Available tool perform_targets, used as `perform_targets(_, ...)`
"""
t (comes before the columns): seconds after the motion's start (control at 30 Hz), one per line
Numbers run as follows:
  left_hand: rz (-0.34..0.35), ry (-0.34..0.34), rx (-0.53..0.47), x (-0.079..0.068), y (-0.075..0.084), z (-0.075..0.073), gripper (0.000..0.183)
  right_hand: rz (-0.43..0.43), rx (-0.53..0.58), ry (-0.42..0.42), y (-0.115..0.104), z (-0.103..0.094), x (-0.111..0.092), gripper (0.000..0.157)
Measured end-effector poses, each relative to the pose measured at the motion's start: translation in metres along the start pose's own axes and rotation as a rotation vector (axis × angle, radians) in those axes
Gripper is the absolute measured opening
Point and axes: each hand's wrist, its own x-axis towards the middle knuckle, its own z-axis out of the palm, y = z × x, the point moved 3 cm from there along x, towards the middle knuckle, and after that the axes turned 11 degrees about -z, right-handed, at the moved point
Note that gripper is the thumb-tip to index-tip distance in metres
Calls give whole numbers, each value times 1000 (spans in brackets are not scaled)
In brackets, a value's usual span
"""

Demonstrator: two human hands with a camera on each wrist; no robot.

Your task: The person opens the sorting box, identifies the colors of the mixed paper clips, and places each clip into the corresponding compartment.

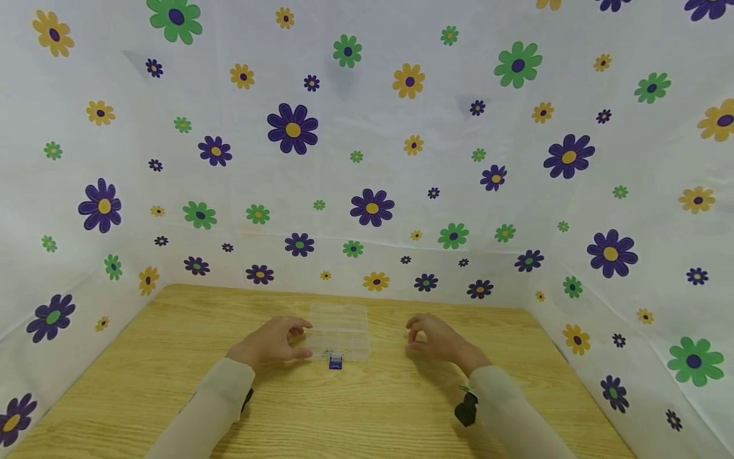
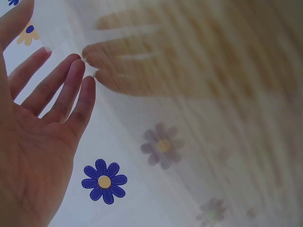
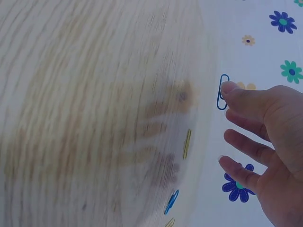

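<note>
A clear plastic compartment box [image 1: 339,319] lies on the table with its lid laid back. In its front compartments are small green and yellow pieces, too small to make out. A small dark-blue piece [image 1: 335,363] sits at the front edge. My left hand [image 1: 277,340] is at the box's left side, thumb and fingers spread apart; whether it touches the box I cannot tell. My right hand [image 1: 438,341], right of the box, pinches a blue paper clip [image 3: 218,101] between thumb and index finger. The other fingers are loosely extended.
Yellow and blue paper clips, including a yellow one [image 3: 187,144] and a blue one [image 3: 171,202], show in the right wrist view. The wood-grain table [image 1: 355,414] is enclosed by a white flowered cloth [image 1: 378,172] behind and on both sides.
</note>
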Motion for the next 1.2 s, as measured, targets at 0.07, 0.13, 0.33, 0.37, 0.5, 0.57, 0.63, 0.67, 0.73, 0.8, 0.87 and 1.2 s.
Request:
perform_targets(0.07,-5,0,1,0,0,0,68,1,1,-8,-1,0,3,15)
perform_targets(0.13,-9,-2,0,0,1,0,68,3,4,-13,-2,1,6,15)
perform_targets(0.33,-10,-3,4,1,0,1,69,-1,13,-15,-6,4,13,15)
perform_targets(0.37,-11,-2,6,1,0,1,69,-3,13,-14,-7,4,14,15)
perform_targets(0.5,-24,-1,11,1,0,1,68,-5,19,-7,-12,5,18,15)
perform_targets(0.57,-32,0,13,1,1,1,68,-10,22,-5,-13,6,20,15)
perform_targets(0.63,-37,1,13,1,1,1,68,-9,27,-7,-13,7,22,16)
perform_targets(0.67,-38,1,11,1,1,1,68,-9,29,-7,-13,7,23,16)
perform_targets(0.73,-37,0,11,1,1,1,68,-5,34,-6,-13,8,25,16)
perform_targets(0.8,-32,-1,11,1,1,1,68,3,39,-8,-12,9,27,15)
perform_targets(0.87,-24,0,15,0,1,0,68,-3,34,-4,-13,10,29,15)
perform_targets(1.2,-42,-3,10,0,3,0,67,-22,27,5,-23,12,39,16)
